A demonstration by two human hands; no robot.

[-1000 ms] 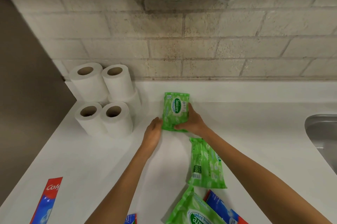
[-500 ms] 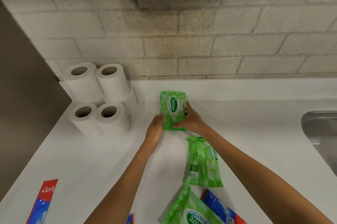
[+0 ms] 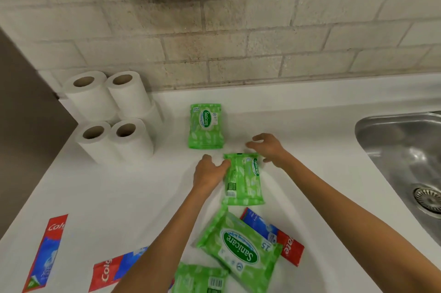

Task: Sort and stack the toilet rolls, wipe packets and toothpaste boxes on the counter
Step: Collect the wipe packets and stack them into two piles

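The left hand (image 3: 210, 171) pinches the far left corner of a barcode-up green soft-plastic wipe packet (image 3: 244, 180) at the middle of the white counter (image 3: 119, 197). The right hand (image 3: 267, 147) hovers apart from it near the far right corner, fingers spread, holding nothing. A 1-corner grip risks the floppy packet sagging or twisting. It could then land skewed on the far green packet (image 3: 206, 125) and shove that one toward the white toilet rolls (image 3: 107, 113) at far left.

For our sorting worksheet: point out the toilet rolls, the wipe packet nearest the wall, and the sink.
toilet rolls (image 3: 136, 147), head view, side of the front right roll.
wipe packet nearest the wall (image 3: 206, 126), head view, printed top face.
sink (image 3: 405, 147), head view, bare steel basin.
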